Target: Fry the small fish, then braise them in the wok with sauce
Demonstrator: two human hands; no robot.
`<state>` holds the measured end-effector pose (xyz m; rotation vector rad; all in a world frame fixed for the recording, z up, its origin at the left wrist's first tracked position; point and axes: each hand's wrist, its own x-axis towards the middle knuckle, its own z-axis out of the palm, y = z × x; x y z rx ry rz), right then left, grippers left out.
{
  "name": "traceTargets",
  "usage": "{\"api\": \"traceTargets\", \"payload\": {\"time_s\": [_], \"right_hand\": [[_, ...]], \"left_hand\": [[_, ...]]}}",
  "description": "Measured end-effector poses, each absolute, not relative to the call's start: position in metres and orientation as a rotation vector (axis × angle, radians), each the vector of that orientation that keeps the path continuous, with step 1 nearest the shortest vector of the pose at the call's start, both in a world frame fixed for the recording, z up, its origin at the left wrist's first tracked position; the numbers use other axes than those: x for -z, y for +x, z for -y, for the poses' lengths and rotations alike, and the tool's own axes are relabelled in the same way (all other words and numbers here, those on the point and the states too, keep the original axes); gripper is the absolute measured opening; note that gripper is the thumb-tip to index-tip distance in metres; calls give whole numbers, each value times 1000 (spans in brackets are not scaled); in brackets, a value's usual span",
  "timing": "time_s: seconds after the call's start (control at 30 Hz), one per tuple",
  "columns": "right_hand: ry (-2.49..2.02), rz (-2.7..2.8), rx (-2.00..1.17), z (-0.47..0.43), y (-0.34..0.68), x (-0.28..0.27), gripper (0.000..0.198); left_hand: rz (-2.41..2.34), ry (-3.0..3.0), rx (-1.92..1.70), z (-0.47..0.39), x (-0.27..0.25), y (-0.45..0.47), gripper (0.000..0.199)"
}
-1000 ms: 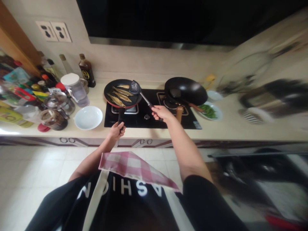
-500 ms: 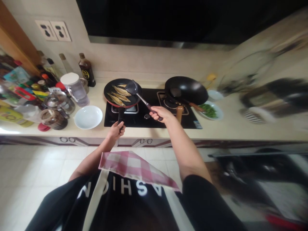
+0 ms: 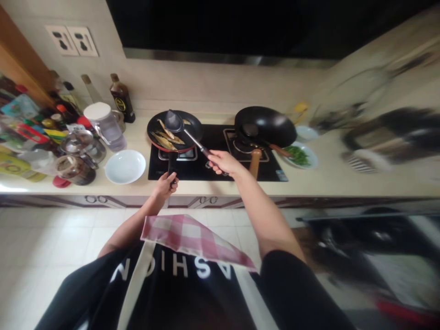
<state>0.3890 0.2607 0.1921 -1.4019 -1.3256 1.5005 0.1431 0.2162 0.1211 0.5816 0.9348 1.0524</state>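
My left hand (image 3: 167, 184) is closed round the black handle of a frying pan (image 3: 193, 123), which sits on the left burner of the gas stove (image 3: 190, 170). Several small browned fish (image 3: 164, 141) lie in the pan. My right hand (image 3: 222, 163) grips the dark handle of a spatula (image 3: 174, 122). Its black head is over the fish, tilted, and covers part of them; whether it touches them I cannot tell. A black wok (image 3: 266, 121) stands on the right burner, with a wooden-handled tool in it.
A white bowl (image 3: 125, 167) stands left of the stove, beside jars, a lidded pitcher (image 3: 105, 126) and a dark bottle (image 3: 122, 98). Right of the wok is a plate of chopped greens (image 3: 297, 156). The range hood (image 3: 223, 27) hangs low above.
The spatula head has moved left across the pan, and one fish has shifted and turned under it. My right hand has gone slightly left. My left hand stays on the pan handle.
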Motion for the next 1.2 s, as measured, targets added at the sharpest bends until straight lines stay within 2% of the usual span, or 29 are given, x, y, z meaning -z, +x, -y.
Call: {"api": "traceTargets", "payload": {"time_s": [0.43, 0.63, 0.7, 0.8, 1.0, 1.2], "right_hand": [[-1607, 1616, -1149, -255, 371, -196, 30], [-1737, 2043, -521, -259, 372, -201, 23], [-1787, 2076, -422, -261, 374, -202, 25], [-1801, 2043, -434, -261, 377, -202, 28], [-1687, 2013, -688, -246, 375, -199, 29], [-1895, 2122, -391, -235, 375, -214, 41]], "left_hand": [[-933, 562, -1053, -216, -121, 143, 38], [-934, 561, -1050, -216, -121, 143, 38], [-938, 554, -1049, -215, -122, 144, 38], [-933, 558, -1053, -215, -122, 144, 38], [-946, 550, -1046, -216, -124, 143, 39], [-957, 593, -1031, -216, -127, 141, 37]]}}
